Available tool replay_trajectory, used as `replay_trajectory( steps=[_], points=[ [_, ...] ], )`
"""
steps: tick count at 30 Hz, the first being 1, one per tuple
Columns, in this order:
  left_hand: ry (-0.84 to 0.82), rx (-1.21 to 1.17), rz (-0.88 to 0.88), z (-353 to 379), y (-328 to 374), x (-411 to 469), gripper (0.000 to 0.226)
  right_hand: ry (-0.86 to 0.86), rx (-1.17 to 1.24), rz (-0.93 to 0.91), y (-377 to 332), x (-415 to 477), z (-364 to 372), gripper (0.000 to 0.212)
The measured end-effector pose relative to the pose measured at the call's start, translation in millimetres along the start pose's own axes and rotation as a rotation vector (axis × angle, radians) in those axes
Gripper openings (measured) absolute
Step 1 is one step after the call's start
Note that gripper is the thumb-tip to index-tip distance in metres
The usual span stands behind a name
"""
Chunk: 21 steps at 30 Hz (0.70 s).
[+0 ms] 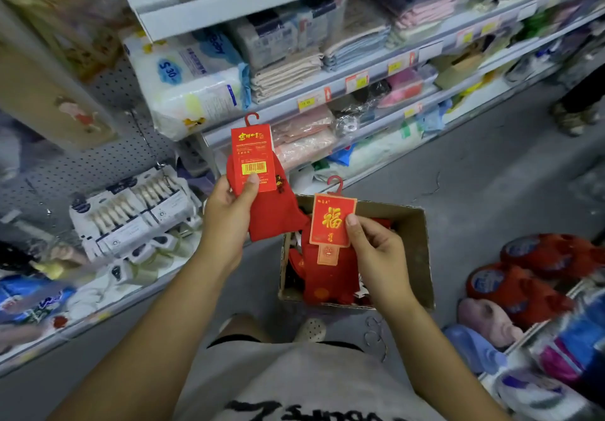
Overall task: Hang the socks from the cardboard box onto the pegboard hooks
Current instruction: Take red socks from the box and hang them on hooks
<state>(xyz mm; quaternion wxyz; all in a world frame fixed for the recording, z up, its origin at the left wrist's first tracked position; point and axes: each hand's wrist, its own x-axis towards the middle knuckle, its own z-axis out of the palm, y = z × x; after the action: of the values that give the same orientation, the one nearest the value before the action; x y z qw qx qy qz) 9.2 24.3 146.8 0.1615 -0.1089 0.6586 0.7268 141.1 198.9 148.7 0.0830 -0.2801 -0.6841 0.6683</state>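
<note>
My left hand (229, 211) grips a pair of red socks (271, 214) by its red card with a barcode, thumb pressed on the card; a red plastic hanger hook sticks up at the top. My right hand (376, 250) pinches a second red sock pair (327, 276) by its card with a gold character, held over the open cardboard box (415, 240) on the floor. More red socks lie inside the box. The grey pegboard (98, 161) is at the left, with packs of pale socks (137, 211) hanging on its hooks.
Shelves of folded towels and wrapped packs (294, 70) run along the back. Red and pink slippers (530, 276) sit on a rack at the right. Another person's legs (579, 102) stand far right. Grey floor lies around the box.
</note>
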Motion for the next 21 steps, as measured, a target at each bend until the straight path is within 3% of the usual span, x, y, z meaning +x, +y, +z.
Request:
replay_trajectory(
  steps=[8, 11, 15, 21],
  points=[
    [0.057, -0.063, 0.088, -115, 36, -11, 0.017, -0.088, 0.051, 0.029, -40, -14, 97, 0.029],
    [0.107, -0.080, 0.092, -183, 51, -14, 0.014, -0.124, 0.108, 0.028, -48, -22, 162, 0.046],
    [0.147, -0.054, 0.101, -286, 75, -22, 0.012, -0.147, 0.122, 0.042, -60, -38, 264, 0.035],
    [0.198, -0.085, 0.169, -408, 114, -41, 0.015, -0.269, 0.118, 0.011, -88, -71, 399, 0.047]
  ],
)
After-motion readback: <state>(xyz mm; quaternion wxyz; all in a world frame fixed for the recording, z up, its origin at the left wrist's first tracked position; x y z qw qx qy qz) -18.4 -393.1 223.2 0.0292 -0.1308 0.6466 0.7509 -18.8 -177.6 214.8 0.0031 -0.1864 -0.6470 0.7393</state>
